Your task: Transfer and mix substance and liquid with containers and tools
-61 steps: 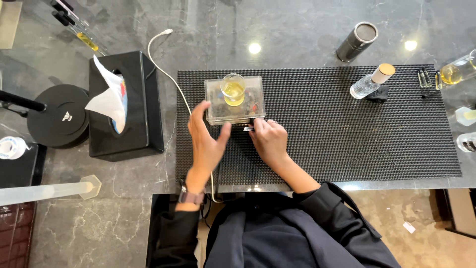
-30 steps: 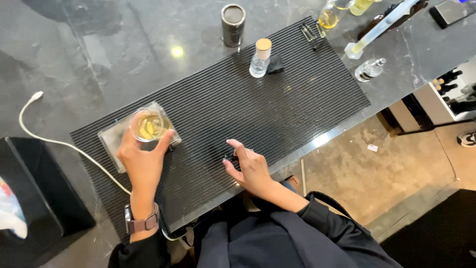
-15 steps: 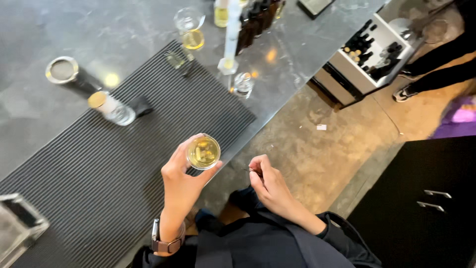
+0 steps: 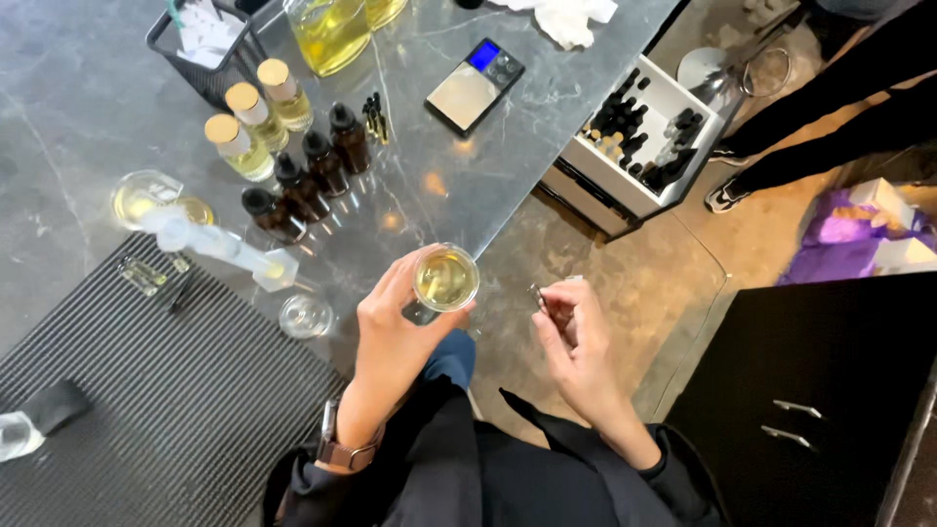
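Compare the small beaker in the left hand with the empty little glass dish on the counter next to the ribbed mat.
The small beaker is held up off the counter by the left hand; the glass dish rests on the marble counter, untouched. The small beaker holds pale yellow liquid; the glass dish looks empty. The small beaker appears deeper, the glass dish shallower. Both are clear, round and open-topped.

Whatever you're pinching in your right hand [image 4: 576, 337] is too tiny to make out, and your fingers [image 4: 558, 310] cover most of it. The big jug [image 4: 330, 31] behind the brown bottles [image 4: 310, 176] gets chopped by the top edge.
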